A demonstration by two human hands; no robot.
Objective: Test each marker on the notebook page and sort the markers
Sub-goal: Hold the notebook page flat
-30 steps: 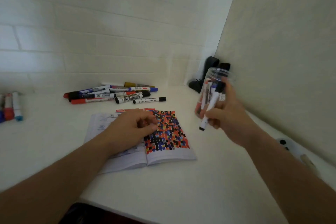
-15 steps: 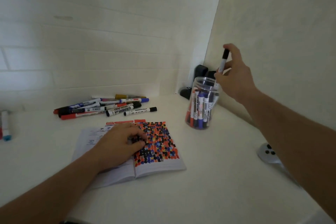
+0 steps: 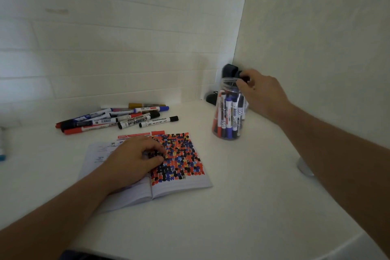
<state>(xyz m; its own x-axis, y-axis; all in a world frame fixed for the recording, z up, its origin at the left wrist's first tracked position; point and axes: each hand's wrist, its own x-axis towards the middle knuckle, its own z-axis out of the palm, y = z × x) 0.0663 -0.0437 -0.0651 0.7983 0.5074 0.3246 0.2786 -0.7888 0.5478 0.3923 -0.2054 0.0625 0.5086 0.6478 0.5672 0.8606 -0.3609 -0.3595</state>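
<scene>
Dropping a tested marker (image 3: pixel 244 79) into the jar (image 3: pixel 229 112), the right hand (image 3: pixel 260 93) pinches its cap; left hand (image 3: pixel 135 158), fingers curled, pins the notebook (image 3: pixel 179 179). Next: release, then fetch an untested marker from the pile (image 3: pixel 118 120).

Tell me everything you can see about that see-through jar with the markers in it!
The jar looks like clear plastic, round, with a ridged open mouth and no lid on it. It stands upright on the white table, near the corner of the walls, to the right of the notebook. Inside, red, blue and black markers stand on end. The right hand is at its rim, fingers curled around a black marker cap at the mouth.
</scene>
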